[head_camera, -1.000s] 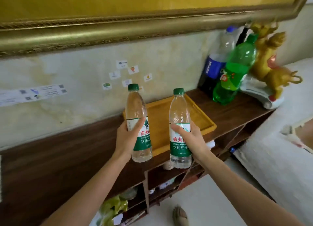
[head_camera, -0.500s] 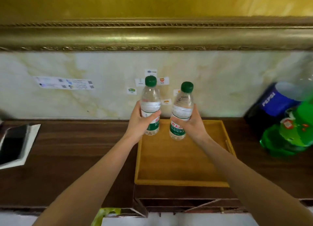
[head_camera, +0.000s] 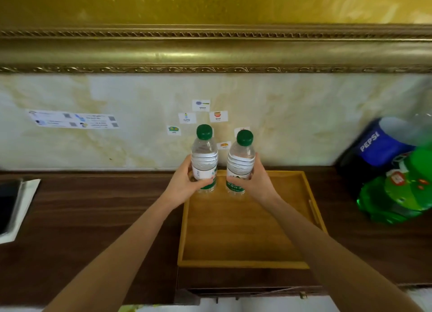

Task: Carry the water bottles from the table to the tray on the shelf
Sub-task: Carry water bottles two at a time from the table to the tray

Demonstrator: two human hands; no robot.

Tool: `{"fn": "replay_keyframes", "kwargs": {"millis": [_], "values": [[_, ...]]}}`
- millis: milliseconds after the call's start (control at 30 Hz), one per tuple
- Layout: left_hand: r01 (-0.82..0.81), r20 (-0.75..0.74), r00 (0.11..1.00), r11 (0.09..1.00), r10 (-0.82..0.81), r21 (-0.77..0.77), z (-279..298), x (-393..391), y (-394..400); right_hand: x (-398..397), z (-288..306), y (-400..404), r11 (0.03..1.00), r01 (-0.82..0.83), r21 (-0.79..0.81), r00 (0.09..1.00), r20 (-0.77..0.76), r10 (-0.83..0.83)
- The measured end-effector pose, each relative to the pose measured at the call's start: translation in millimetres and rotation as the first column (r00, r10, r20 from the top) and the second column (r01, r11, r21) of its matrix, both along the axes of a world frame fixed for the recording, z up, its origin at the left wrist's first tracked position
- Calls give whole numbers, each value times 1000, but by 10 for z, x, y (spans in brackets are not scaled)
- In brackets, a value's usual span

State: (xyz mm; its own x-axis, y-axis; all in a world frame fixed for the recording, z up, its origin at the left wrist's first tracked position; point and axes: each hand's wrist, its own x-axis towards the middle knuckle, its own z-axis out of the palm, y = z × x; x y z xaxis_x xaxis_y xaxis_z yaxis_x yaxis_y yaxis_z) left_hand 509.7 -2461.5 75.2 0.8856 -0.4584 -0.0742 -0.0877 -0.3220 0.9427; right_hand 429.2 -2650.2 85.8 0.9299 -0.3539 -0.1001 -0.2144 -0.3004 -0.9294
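Currently I see both hands gripping bottles at the far end of the shallow yellow wooden tray (head_camera: 245, 263) on the dark brown wooden shelf (head_camera: 93, 218). Left hand (head_camera: 183, 183) is wrapped around the left clear plastic water bottle with green cap (head_camera: 204, 158); right hand (head_camera: 256, 182) is wrapped around the right clear green-capped water bottle (head_camera: 240, 162). Both bottles upright, side by side, apart. Can't tell if their bases touch the tray floor. Blue-labelled Pepsi bottle (head_camera: 383, 143) and green soda bottle (head_camera: 402, 190) sit to the right, off the tray.
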Motion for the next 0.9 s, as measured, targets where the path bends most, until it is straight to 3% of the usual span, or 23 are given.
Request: {"fn": "replay_keyframes", "kwargs": {"millis": [233,900], "values": [[22,72,997,991,-32,135,-46,39,21,-90,-148,-22,987,60,-147,993,-90,-73],[40,65,997,990,-49,137,-80,16,57,52,-72,203,977,39,-210,990,-122,-66]]}}
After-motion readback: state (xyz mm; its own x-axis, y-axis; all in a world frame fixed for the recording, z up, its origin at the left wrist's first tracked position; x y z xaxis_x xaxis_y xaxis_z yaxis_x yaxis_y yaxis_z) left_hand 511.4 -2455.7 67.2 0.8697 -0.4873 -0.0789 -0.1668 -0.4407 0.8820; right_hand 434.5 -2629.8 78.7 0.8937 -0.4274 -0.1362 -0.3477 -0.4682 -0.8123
